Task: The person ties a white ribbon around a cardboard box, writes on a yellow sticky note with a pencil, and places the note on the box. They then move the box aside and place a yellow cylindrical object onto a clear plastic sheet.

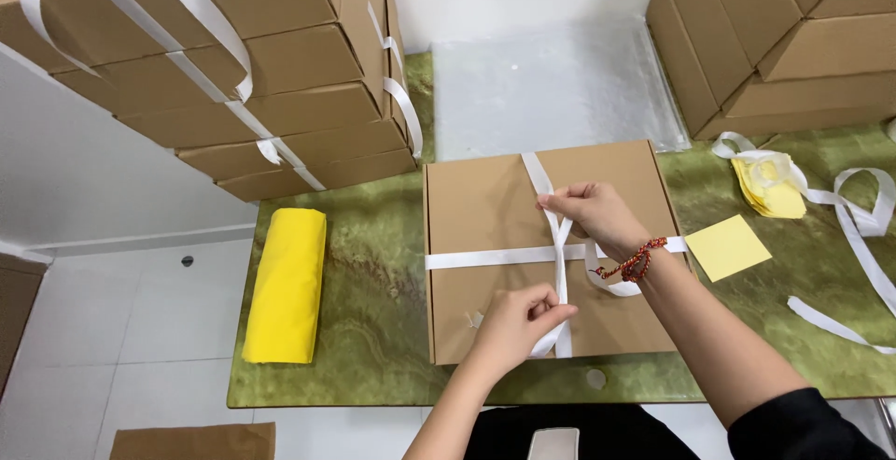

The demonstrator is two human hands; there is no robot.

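Just one view here, a head-worn cam looking steeply down and forward over the green marble-look counter [373, 311]. It's close in, arm's length, with the flat cardboard box [485, 208] dead centre. Far edge of frame catches the white wall and stacked cartons [280, 77] on both sides; the near edge shows the person's forearms and white floor at left.

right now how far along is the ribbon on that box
Done: white ribbon already crosses the closed brown box both ways. In hand: left hand pinches the ribbon at the near edge, right hand grips it near the crossing. Left: no bow or knot visible yet, and loose ends trail right.
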